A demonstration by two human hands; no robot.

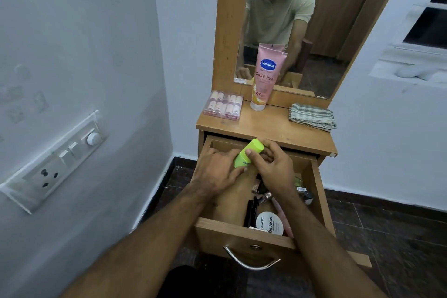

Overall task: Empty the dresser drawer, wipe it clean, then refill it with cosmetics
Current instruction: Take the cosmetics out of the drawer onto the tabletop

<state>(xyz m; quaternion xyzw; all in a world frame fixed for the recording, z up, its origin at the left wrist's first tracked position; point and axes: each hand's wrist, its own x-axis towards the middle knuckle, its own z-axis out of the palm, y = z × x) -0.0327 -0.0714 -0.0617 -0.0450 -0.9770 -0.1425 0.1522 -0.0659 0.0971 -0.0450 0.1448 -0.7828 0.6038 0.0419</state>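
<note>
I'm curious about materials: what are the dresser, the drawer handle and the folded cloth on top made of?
Dresser: likely laminated board, a matt wood-grain print with flat edges. Drawer handle: probably metal, a curved bar with a bright sheen. Folded cloth: woven fabric, maybe cotton, soft folds and green-grey checks.

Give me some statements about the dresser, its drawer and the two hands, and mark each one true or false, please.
1. The drawer is pulled open and has cosmetics inside. True.
2. The pink Vaseline tube lies flat in the drawer. False: it stands upright on the dresser top, in front of the mirror.
3. The right hand grips the green bottle. True; the left hand touches it too.
4. The folded cloth is inside the drawer. False: it lies on the dresser top, right side.
5. The clear box of small bottles sits on the dresser top, left side. True.
</note>
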